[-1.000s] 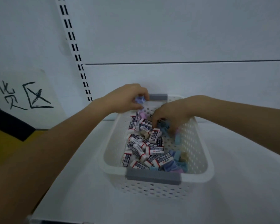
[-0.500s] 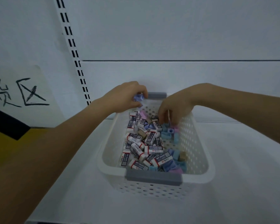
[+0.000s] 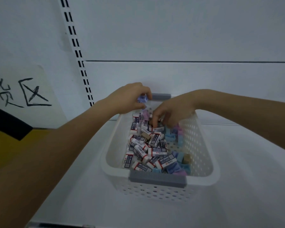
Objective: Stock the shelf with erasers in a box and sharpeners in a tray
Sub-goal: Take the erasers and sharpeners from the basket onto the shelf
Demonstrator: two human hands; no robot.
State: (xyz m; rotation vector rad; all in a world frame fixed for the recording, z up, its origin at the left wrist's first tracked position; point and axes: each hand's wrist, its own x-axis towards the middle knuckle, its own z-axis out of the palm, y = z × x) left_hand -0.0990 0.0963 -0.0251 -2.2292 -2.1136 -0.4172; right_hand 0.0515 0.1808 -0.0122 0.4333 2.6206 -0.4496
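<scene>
Head view showed your left hand point(image 3: 130, 97) curled round a small clutch of lilac sharpeners point(image 3: 142, 100) above the far left corner of the basket point(image 3: 199, 145), probably kept there as a store so the other hand was free to pick. Your right hand point(image 3: 169, 111) reached down into the far end, fingers point(image 3: 155, 122) bent, tips among the erasers point(image 3: 156, 153); whether they pinched anything, you could not tell. Sleeved erasers lay heaped along the left and middle of the basket and pastel sharpeners point(image 3: 171, 137) along its right wall and near corner, some half buried, so the heap itself stood in the way of clean picks. The basket stood on the white shelf point(image 3: 237, 178) close to the back panel. A slotted upright point(image 3: 76, 46) and a handwritten sign point(image 3: 23, 92) stood well apart to the left.
</scene>
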